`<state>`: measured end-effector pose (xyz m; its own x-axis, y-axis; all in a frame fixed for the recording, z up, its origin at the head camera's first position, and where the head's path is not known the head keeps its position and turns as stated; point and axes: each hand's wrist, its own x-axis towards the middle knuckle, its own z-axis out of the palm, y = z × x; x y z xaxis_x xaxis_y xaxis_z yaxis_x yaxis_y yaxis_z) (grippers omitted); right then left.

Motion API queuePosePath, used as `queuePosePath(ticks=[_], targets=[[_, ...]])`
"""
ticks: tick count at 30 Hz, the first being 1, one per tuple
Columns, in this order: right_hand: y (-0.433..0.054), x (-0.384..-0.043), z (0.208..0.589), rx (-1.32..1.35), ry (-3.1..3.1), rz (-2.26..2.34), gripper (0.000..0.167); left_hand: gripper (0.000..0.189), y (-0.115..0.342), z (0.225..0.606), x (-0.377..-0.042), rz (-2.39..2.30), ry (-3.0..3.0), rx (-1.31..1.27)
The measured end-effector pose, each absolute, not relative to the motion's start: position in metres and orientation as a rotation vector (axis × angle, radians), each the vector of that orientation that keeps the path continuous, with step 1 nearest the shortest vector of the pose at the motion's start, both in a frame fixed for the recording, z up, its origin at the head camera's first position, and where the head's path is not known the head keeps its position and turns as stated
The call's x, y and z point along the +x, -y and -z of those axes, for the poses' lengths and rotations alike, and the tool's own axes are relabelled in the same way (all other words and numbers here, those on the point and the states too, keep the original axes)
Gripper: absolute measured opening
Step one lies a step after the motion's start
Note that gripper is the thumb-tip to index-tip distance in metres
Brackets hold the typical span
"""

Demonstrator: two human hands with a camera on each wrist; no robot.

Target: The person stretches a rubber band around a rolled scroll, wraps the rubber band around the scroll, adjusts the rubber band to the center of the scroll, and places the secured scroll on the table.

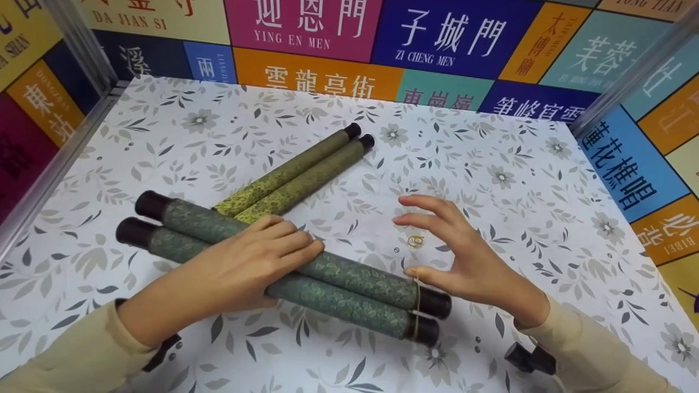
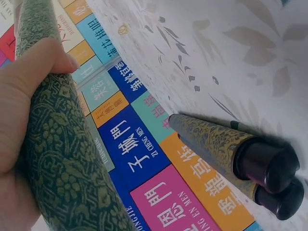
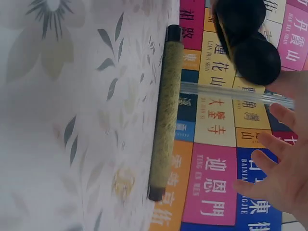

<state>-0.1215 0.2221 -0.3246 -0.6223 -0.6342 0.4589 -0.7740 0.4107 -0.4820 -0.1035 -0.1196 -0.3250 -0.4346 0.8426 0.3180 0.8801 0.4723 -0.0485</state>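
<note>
My left hand (image 1: 262, 259) grips a green patterned scroll (image 1: 349, 273), rolled from both ends into two parallel rolls with dark end knobs. In the left wrist view the thumb (image 2: 45, 60) lies over the green cloth. A thin yellow rubber band (image 1: 418, 297) goes around the scroll's right end, by the knobs. Beside that end is my right hand (image 1: 464, 254), its fingers spread apart and its thumb tip close to the band. Behind the green scroll lies a yellow-green scroll (image 1: 306, 177), also a double roll, its near end hidden in the head view.
More yellow rubber bands (image 1: 415, 241) lie on the table near the right hand. The table (image 1: 491, 147) has a white cloth with grey leaves and flowers. Colourful panels (image 1: 306, 33) with Chinese lettering stand around its back and sides.
</note>
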Motion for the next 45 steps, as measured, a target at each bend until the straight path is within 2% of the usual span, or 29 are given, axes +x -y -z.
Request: queuePosePath(ticks=[4,11,17,21,24,33,39,45], targets=[[-0.212,-0.124,0.323,1.339,2.220,-0.938,0.045,0.094,0.117,0.328,-0.105,0.222,2.450,-1.464],[-0.214,-0.136,0.327,1.462,2.040,-0.385,0.024,0.095,0.121,0.336,-0.104,0.350,2.479,-1.465],[-0.214,-0.140,0.343,1.432,1.960,-0.260,0.037,0.093,0.117,0.335,-0.104,0.325,2.500,-1.494],[-0.204,-0.141,0.337,1.380,1.867,-0.244,0.048,0.094,0.110,0.337,-0.101,0.312,2.593,-1.543],[-0.197,-0.139,0.329,1.398,1.855,-0.215,0.047,0.090,0.108,0.338,-0.100,0.291,2.658,-1.531],[-0.187,-0.119,0.326,1.463,1.972,-0.628,0.008,0.099,0.109,0.335,-0.107,0.382,2.893,-1.324],[-0.187,-0.111,0.337,1.536,1.963,-0.969,0.012,0.089,0.107,0.329,-0.114,0.336,2.891,-1.289],[-0.189,-0.099,0.338,1.417,1.989,-1.156,0.011,0.087,0.107,0.324,-0.117,0.310,2.865,-1.235]])
